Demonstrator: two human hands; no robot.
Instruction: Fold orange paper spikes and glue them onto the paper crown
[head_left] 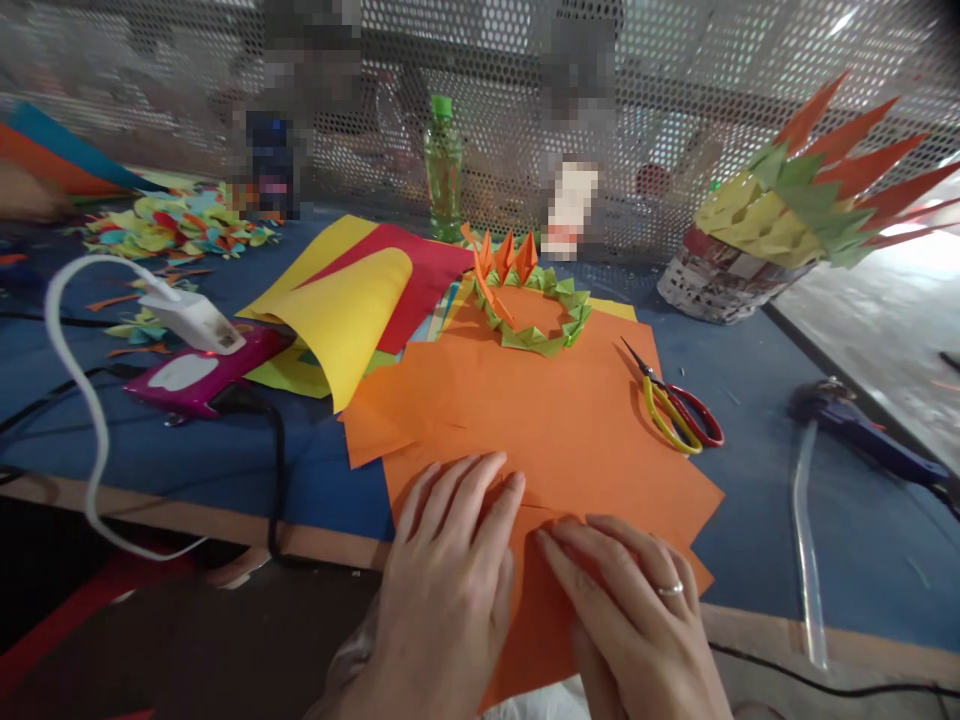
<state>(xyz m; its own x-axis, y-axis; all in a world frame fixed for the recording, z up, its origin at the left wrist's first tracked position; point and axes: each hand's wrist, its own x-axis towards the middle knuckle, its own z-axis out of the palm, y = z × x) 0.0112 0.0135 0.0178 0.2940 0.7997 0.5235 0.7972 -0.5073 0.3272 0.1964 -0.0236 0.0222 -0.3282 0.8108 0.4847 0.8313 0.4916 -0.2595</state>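
Observation:
Both of my hands lie on a sheet of orange paper (pixel 540 620) at the near edge of the blue table (pixel 757 520). My left hand (pixel 450 570) rests flat with its fingers stretched forward over the sheet. My right hand (pixel 630 610), with a ring on one finger, presses down on the same sheet, fingers together and pointing left toward the left fingertips. The sheet hangs partly over the table edge. Several more orange sheets (pixel 555 410) lie stacked just beyond it.
Scissors (pixel 675 405) with red and yellow handles lie right of the stack. A green and orange folded-paper ring (pixel 534 300) sits behind it, with yellow and red sheets (pixel 360 300) to the left. A pink device (pixel 199 375) with cables, a green bottle (pixel 443 170), a paper-decorated basket (pixel 765 240) and a blue glue gun (pixel 862 430) stand around.

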